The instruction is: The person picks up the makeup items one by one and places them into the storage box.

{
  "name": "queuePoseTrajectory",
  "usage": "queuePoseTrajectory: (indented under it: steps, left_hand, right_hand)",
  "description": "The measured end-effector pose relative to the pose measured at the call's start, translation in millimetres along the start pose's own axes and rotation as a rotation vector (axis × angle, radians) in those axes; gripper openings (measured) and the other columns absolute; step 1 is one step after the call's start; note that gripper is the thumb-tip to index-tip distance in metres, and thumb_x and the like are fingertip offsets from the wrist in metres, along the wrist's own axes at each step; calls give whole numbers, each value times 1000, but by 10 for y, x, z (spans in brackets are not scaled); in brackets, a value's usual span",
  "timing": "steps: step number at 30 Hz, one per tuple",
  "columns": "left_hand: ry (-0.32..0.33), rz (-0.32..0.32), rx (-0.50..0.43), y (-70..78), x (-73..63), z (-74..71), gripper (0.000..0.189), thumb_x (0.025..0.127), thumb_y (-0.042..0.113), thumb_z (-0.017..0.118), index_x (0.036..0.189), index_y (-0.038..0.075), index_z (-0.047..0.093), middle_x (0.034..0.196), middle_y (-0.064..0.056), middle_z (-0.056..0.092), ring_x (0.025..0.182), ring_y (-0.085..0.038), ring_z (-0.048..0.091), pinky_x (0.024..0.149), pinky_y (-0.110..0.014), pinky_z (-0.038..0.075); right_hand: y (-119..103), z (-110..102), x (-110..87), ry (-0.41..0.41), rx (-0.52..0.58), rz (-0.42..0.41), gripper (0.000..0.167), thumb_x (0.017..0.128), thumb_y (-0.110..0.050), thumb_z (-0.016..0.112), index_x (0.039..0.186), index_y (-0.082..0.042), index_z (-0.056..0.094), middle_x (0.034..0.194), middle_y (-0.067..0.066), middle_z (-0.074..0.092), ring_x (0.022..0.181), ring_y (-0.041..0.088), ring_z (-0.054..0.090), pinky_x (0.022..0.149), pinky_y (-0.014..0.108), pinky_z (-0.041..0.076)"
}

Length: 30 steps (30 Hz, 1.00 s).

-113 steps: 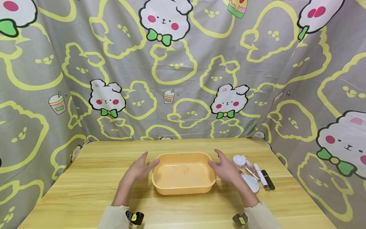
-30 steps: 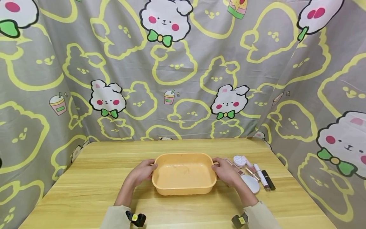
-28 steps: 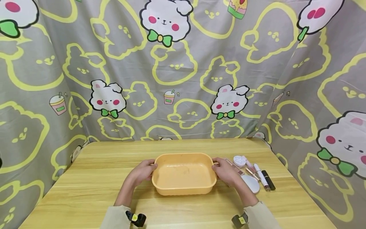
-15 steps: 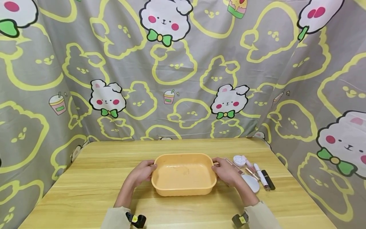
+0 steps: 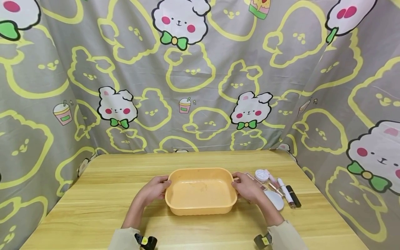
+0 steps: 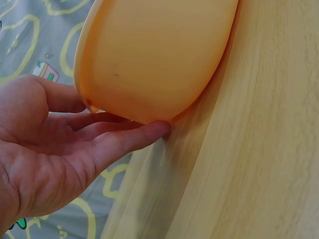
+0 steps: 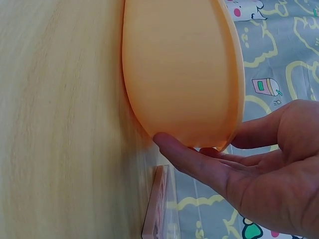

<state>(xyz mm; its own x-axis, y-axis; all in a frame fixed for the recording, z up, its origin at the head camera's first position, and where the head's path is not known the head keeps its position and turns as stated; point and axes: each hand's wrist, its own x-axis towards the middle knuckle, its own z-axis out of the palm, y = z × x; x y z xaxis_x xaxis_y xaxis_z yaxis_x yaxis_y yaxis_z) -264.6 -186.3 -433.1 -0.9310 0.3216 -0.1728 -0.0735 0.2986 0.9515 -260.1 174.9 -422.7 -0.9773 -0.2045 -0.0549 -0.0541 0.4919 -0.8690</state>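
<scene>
A shallow orange plastic basin with rounded corners sits at the middle of the wooden table, with nothing inside it. My left hand grips its left end, thumb at the rim and the other fingers low against the outside wall. At the opposite end my right hand holds the basin in the same way. Both wrist views show the basin's outer side from close up, with a fingertip near its lower edge on the left and another fingertip on the right. Whether its base touches the table I cannot tell.
Makeup lies right of my right hand: a palette, a round white case, a white disc, a white tube and a black tube. A patterned curtain surrounds the wooden table.
Both hands were spread open beside the basin at first; now they grip its ends. In the last second the basin has shifted very slightly toward me.
</scene>
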Motion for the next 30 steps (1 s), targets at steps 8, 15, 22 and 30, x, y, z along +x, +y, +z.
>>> queuePoseTrajectory:
  steps: [8, 15, 22, 30]
  left_hand:
    - [-16, 23, -19, -16, 0, 3, 46, 109, 13, 37, 147, -14, 39, 124, -30, 63, 106, -31, 68, 82, -40, 61]
    - [-18, 20, -17, -14, -6, -10, 47, 109, 13, 37, 148, -13, 38, 126, -30, 62, 108, -32, 68, 83, -41, 61]
    - [-20, 21, -10, -3, -10, -10, 47, 109, 13, 37, 148, -14, 37, 127, -31, 62, 107, -32, 68, 82, -40, 61]
    - [-16, 9, 11, 0, -15, -15, 48, 110, 14, 38, 149, -12, 37, 126, -28, 63, 106, -30, 68, 81, -40, 61]
  right_hand:
    - [-2, 3, 3, -4, -9, 7, 40, 100, -4, 51, 137, 12, 51, 116, 28, 68, 90, 28, 72, 64, 35, 61]
    - [-7, 6, -7, -8, 2, -4, 41, 99, -3, 51, 136, 13, 51, 115, 27, 68, 90, 28, 72, 63, 37, 61]
    - [1, 9, -13, -8, 23, -4, 40, 98, -2, 51, 135, 13, 51, 112, 26, 69, 87, 28, 71, 63, 37, 61]
    - [10, 1, -19, -16, 30, -6, 39, 99, -2, 51, 134, 13, 51, 111, 26, 69, 88, 29, 72, 63, 37, 61]
